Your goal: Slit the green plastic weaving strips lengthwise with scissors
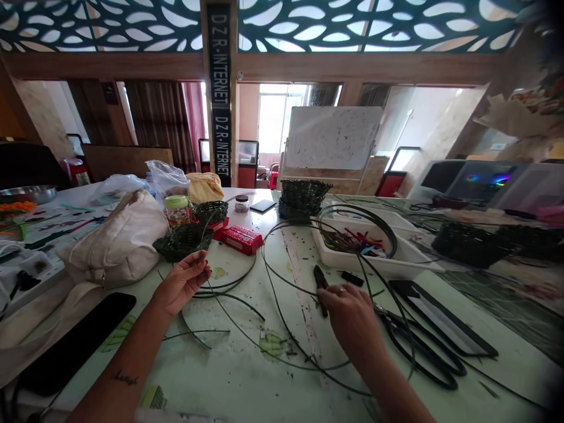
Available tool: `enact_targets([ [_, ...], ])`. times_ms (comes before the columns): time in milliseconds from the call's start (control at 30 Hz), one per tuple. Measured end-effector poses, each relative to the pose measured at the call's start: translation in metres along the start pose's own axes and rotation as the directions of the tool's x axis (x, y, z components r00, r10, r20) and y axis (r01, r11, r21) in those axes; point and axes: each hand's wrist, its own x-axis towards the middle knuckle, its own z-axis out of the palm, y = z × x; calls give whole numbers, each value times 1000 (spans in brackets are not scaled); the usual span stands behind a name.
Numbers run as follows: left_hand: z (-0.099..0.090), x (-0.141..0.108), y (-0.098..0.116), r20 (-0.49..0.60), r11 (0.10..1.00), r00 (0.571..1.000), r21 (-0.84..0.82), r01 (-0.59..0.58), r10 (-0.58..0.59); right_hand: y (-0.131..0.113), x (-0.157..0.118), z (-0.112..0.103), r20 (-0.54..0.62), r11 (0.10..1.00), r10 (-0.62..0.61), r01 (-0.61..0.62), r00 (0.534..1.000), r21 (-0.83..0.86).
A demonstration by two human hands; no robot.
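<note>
My left hand [187,282] is closed in a pinch on a thin dark strand [233,330], which curves down across the table. My right hand [353,311] rests low over the table, its fingers curled on a small dark tool [320,277] that looks like pliers; part of it is hidden by the fingers. Large loops of dark cane-like strand [282,314] lie around both hands. To the right of my right hand are big black scissors [423,346]. Beyond my left hand sit a dark woven basket [183,242] and a red packet [241,239].
A white tray [328,258] holds colourful bits, with coiled strand over it. Farther back stands a taller woven basket [304,198]. On the left lie a cream bag [117,241] and a long black object [79,343]. A black-edged flat case [445,320] lies right.
</note>
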Motion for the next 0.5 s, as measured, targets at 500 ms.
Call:
enact_targets([
  [500,20,-21,-34,66,978,995,201,55,-69,-30,-17,1,325,958,-102,5,940,286],
])
